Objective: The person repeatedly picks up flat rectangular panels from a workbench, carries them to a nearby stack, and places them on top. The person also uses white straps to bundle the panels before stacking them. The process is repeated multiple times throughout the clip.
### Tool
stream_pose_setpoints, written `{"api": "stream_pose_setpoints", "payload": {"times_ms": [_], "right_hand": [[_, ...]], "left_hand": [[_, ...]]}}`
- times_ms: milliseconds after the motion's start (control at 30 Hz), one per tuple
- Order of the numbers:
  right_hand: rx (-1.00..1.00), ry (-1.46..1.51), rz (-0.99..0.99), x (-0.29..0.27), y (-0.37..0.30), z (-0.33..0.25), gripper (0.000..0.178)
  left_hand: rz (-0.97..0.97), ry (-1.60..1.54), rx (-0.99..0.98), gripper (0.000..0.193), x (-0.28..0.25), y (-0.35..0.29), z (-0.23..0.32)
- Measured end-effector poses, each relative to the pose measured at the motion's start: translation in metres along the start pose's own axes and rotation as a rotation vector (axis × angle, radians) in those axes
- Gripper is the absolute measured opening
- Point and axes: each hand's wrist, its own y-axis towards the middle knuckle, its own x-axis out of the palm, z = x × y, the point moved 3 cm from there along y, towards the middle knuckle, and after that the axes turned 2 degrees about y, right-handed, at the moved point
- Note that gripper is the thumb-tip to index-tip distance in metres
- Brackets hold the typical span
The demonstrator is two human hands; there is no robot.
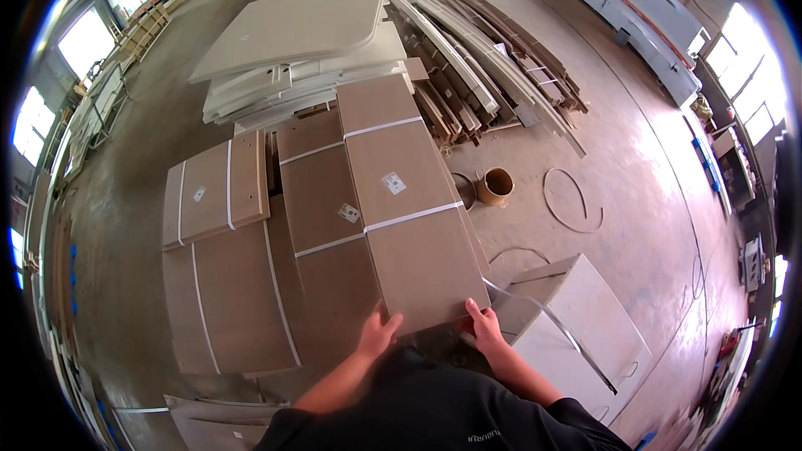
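Note:
A long bundle of brown panels [426,271], bound with white straps and bearing a white label [393,183], reaches away from my body. My left hand [380,332] grips its near left corner, the thumb lying along the edge. At the near right corner my right hand [484,326] has its thumb on top. The other fingers of both hands are mostly hidden beneath or behind the panels. Just left of this bundle lies another strapped panel bundle [326,192] with its own label. A shorter strapped bundle [219,184] rests farther left on wide brown panels [238,301].
Beyond the bundles are stacked pale boards [292,25] and long strips [501,58]. A white cabinet [585,334] stands at my right, with a loose strap [564,330] across it. Farther right are a brown cylinder [496,187] and a coiled strap [549,200] on the floor.

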Motion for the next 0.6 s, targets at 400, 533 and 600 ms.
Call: {"api": "stream_pose_setpoints", "payload": {"times_ms": [400,533,600], "right_hand": [[0.002,-0.091,0.041,-0.021,0.036,-0.025,0.050],[-0.038,-0.173,0.040,-0.026,0.049,-0.016,0.054],[-0.073,-0.163,0.013,-0.023,0.043,-0.015,0.056]], "left_hand": [[0.019,0.078,0.102,0.066,0.023,0.031,0.001],[0.081,0.056,0.136,0.072,0.021,0.028,-0.011],[0.075,0.040,0.161,0.074,0.022,0.028,-0.015]]}}
